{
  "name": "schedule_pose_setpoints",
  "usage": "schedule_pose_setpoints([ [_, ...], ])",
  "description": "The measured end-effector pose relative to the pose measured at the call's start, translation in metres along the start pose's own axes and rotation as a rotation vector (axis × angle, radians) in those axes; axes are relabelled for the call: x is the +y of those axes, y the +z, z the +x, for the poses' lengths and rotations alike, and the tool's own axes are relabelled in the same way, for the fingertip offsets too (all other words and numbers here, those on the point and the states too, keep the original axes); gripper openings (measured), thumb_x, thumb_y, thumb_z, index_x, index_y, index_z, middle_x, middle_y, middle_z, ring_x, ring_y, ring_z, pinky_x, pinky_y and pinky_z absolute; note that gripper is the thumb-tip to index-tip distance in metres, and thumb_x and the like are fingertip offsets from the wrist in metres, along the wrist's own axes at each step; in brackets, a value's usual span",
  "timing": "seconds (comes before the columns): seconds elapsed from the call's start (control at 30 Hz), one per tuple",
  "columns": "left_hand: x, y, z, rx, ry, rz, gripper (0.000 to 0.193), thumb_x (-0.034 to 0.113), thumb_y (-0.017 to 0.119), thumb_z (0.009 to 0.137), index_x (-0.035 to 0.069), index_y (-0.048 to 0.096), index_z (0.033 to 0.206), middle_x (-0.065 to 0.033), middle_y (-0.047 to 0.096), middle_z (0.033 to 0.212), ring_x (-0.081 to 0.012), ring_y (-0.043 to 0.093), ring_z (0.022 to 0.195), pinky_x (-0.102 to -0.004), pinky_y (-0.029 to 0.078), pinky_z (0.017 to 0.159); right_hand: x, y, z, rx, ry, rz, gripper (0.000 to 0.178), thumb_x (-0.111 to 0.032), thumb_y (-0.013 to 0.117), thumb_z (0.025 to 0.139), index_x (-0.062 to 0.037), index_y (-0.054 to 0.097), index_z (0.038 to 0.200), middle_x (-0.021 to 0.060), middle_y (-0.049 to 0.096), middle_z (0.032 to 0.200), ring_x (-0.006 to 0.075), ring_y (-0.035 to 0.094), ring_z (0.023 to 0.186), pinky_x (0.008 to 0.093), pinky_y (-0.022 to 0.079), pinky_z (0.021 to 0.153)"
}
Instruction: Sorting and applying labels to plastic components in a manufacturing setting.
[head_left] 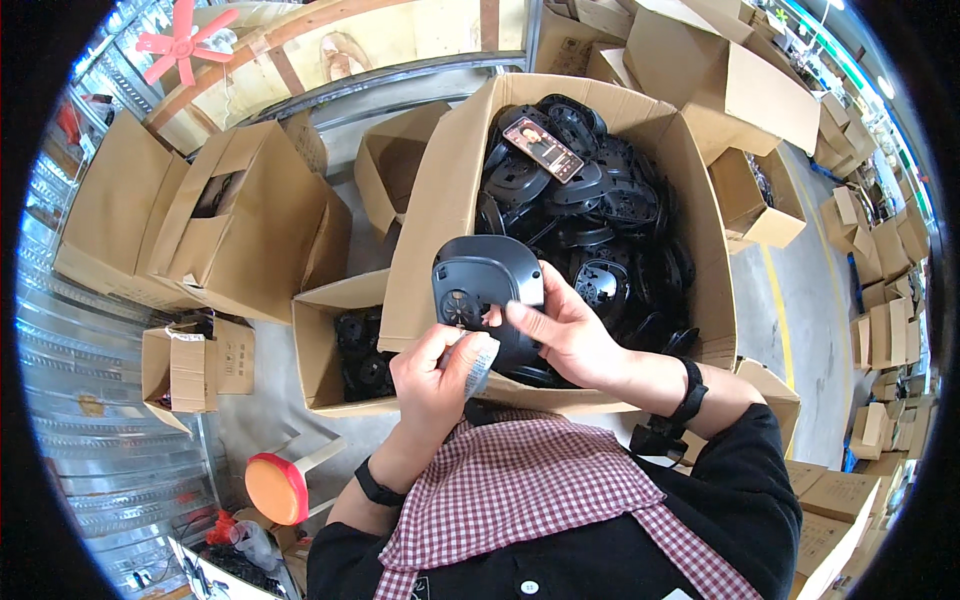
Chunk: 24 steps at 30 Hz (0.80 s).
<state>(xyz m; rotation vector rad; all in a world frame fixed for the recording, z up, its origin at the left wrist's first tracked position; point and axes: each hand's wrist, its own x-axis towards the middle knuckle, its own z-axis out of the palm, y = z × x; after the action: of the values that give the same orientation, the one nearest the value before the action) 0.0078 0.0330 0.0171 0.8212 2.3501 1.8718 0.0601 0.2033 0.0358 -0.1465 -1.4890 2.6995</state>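
A black plastic housing (490,262), rounded and with a round vented opening, is gripped at its right edge by my right hand (573,338). My right thumb lies over its front. Close to the vented opening is my left hand (432,376), its fingers pinched together. From that pinch hangs a small crumpled grey-white piece (482,366), perhaps film or paper; its kind is unclear. Both hands are above the near part of a large open cardboard box (440,200), which is filled with similar black plastic parts (620,195).
A phone (543,149) with a lit screen rests on the parts in the box. A smaller carton (325,335) with black parts stands to the left. Farther out are big cartons (240,215), an orange-topped stool (276,488) and a red fan (182,46). Stacked boxes line the right.
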Motion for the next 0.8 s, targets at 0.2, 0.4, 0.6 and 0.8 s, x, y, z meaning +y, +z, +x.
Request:
schedule_pose_setpoints([
  [0.2,-0.001,0.002,-0.004,-0.015,0.011,0.096,0.021,0.014,0.071,0.085,0.000,0.060,0.073,-0.0075,0.057,0.059,-0.0100,0.053,0.051,-0.0256,0.040,0.047,-0.001,-0.008,-0.002,-0.109,-0.015,-0.180,0.059,0.000,0.071,0.083,-0.0088,0.040,0.132,0.0039,0.058,0.116,0.0125,0.058,0.106,0.0315,0.048,0.095],
  [0.4,-0.004,0.004,-0.006,-0.015,-0.013,0.111,0.028,0.015,0.070,0.086,0.000,0.054,0.068,-0.0079,0.053,0.055,-0.0100,0.048,0.048,-0.0274,0.037,0.045,0.003,-0.004,-0.007,-0.076,0.020,-0.217,0.060,0.003,0.070,0.082,-0.0080,0.042,0.133,0.0029,0.059,0.115,0.0120,0.059,0.104,0.0316,0.048,0.096],
  [0.6,-0.006,0.005,-0.008,-0.061,-0.054,0.076,0.035,0.020,0.071,0.085,0.000,0.052,0.063,-0.0069,0.050,0.053,-0.0085,0.043,0.048,-0.0274,0.034,0.044,0.006,0.001,-0.011,-0.011,-0.017,-0.307,0.048,0.002,0.070,0.077,-0.0056,0.052,0.120,0.0005,0.060,0.104,0.0098,0.056,0.097,0.0284,0.046,0.091],
  [0.8,-0.012,-0.014,-0.013,-0.132,-0.158,-0.038,0.036,0.019,0.070,0.086,0.000,0.050,0.062,-0.0029,0.049,0.054,-0.0036,0.040,0.052,-0.0243,0.032,0.045,-0.002,-0.009,-0.003,0.223,-0.049,-0.239,0.049,0.005,0.073,0.076,-0.0040,0.051,0.119,0.0033,0.062,0.104,0.0131,0.061,0.097,0.0317,0.050,0.091],
])
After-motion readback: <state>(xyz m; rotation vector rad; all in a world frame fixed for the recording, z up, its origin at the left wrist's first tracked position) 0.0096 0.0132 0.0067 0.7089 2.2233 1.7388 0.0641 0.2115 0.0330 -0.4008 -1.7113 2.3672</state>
